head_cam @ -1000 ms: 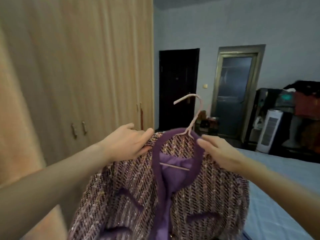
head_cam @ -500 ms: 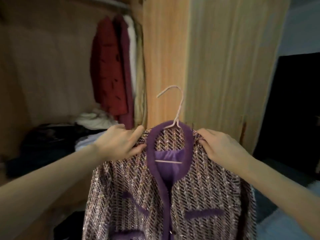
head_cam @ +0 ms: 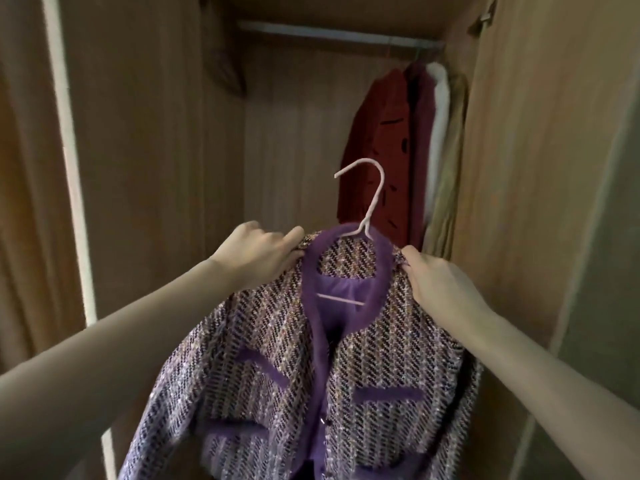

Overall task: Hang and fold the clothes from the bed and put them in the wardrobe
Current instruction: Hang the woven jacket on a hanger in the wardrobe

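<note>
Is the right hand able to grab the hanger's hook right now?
Probably not yet: the right hand grips the jacket shoulder. The hook stands bare above; nothing blocks it.

Purple tweed jacket on pink hanger, facing open wardrobe.

Wardrobe rail across top; red coat, white garment, tan garment hang at right end.

A: what's already on the rail up top?

B: four pieces bunched at the right end. A red coat with dark marks, a maroon one touching it, then a white garment, and a tan one against the side wall.
</note>
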A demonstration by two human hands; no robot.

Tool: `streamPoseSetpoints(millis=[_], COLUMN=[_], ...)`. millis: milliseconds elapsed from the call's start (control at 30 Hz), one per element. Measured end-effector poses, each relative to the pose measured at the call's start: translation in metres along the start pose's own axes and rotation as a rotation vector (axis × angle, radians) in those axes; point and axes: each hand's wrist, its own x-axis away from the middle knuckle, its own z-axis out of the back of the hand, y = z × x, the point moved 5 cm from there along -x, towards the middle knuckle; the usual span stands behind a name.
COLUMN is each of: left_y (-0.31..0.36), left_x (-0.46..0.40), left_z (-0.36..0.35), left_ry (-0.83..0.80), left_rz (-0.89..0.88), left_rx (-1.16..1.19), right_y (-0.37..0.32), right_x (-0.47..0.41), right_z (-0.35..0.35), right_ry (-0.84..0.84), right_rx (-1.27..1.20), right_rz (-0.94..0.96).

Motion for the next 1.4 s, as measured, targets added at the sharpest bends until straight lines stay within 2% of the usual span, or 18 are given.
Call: streamPoseSetpoints(millis=[300, 400, 533, 700, 967, 1200, 1400], left_y=[-0.069, -0.086, -0.109, -0.135, -0.174, -0.219, -0.263], left_x=[-0.009, -0.031, -0.063, -0.09, -0.12, -0.149, -0.193], left_z=[-0.046, -0.065, -0.09, -0.119, -0.171, -0.226, -0.272], left_ry=[0.001, 0.024, 0.041, 0.073, 0.036, 0.098, 0.198], left_rz=[0.06, 0.044, 0.068, 0.085, 0.218, 0.178, 0.041], left_rx=[-0.131, -0.17, -0.222, -0.309, -0.269, -0.309, -0.242], right_y=[-0.014, -0.003, 0.021, 0.03, 0.035, 0.032, 0.042], right_x=[-0.102, -0.136, -0.182, -0.231, -0.298, -0.352, -0.399], right_z=[-0.049, -0.057, -0.076, -0.094, -0.123, -0.143, -0.149], right_ry=[0.09, 0.129, 0.127, 0.328, 0.341, 0.373, 0.415], right_rx=[0.037, 0.156, 0.044, 0.175, 0.233, 0.321, 0.472], right_rz=[0.101, 0.115, 0.036, 0.115, 0.112, 0.102, 0.036])
